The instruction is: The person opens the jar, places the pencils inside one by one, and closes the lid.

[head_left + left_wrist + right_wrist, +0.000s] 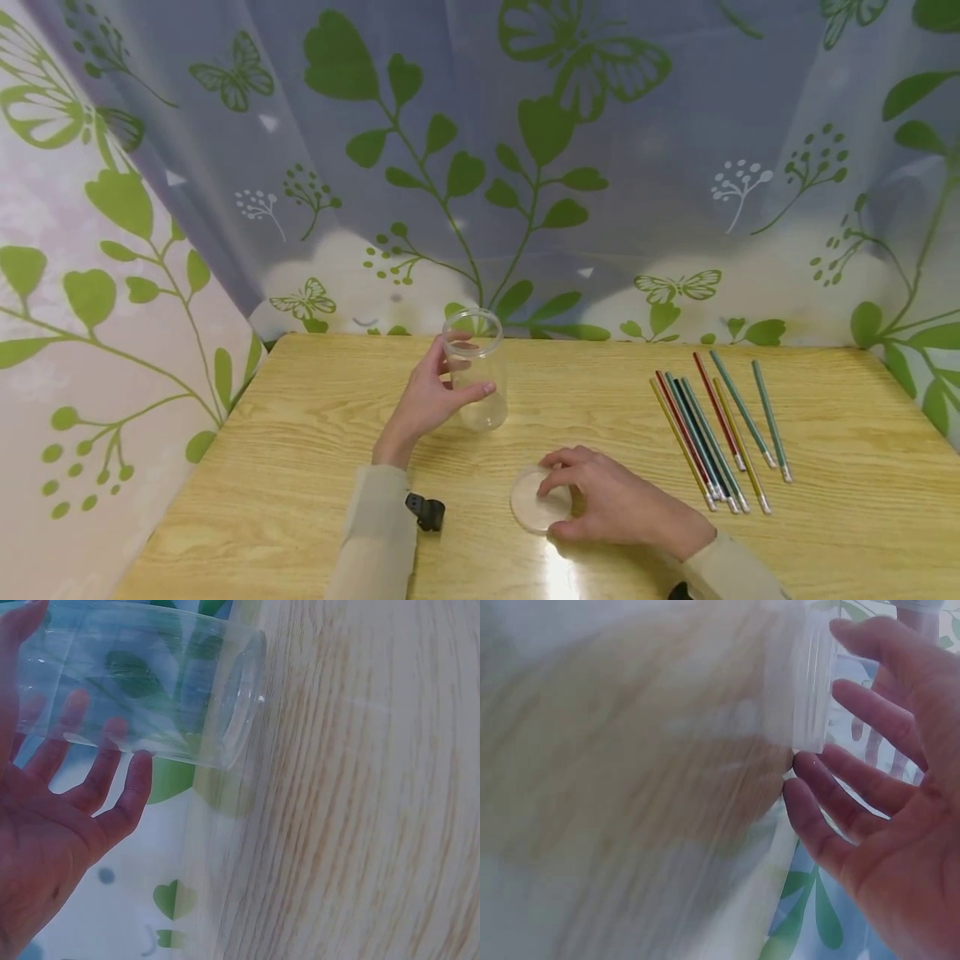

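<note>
A clear, open-topped jar (486, 368) stands roughly upright in the left hand (427, 398), thumb on its near side and fingers round the back; whether its base touches the table (285, 500) is hard to tell. Nearer the person, the right hand (615, 504) curls around the rim of a clear round lid (527, 506) lying flat. Beyond the right hand, to its right, red, yellow, teal and dark pencils (703, 442) lie loosely side by side. The smooth jar could slip or tip if the left hand's fingertips press unevenly; the shallow lid could skid from a light pinch; a rightward sweep of the right hand could set pencils rolling.
</note>
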The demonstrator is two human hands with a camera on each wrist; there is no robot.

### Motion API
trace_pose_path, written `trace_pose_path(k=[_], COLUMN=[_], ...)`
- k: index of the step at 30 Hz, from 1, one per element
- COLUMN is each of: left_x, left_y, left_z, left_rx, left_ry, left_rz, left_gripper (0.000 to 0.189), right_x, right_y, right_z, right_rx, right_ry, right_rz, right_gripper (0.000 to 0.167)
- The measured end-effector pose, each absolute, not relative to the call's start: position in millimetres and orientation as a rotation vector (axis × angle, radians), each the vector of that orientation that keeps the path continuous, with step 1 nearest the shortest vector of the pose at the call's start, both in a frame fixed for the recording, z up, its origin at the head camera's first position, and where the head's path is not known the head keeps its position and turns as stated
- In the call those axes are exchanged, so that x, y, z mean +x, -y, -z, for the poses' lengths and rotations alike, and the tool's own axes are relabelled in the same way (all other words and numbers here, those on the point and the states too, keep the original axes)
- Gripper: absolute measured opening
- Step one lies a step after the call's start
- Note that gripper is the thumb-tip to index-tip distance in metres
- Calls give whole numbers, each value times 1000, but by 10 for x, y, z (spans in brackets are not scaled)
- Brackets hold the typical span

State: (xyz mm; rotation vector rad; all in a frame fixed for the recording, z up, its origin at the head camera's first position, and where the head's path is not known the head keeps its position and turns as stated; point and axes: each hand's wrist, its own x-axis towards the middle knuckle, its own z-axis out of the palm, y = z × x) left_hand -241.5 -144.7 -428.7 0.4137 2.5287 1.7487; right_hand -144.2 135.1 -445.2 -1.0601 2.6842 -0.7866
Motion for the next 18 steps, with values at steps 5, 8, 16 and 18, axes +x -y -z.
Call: trace_pose_path(k=[5, 8, 16, 18], left_x=[-2417, -2416, -2418, -2417], left_y=[1447, 1451, 1449, 1450], left_z=[4290, 4292, 4292, 4283], left_rx=[418, 415, 407, 408], left_ry=[-2529, -2528, -2533, -2538], left_rz=[-1746, -1744, -1735, -1731], left_gripper=[72, 74, 76, 75], right_x=[-1433, -1434, -1468, -1487], right_y=[-1427, -1485, -1751, -1846], right_z=[4473, 4484, 4447, 4421], right_rx=[-1122, -1098, -980, -940], right_ry=[-2655, -2646, -2707, -2746], right_rz=[868, 940, 1100, 1148], right_gripper=[32, 31, 30, 29])
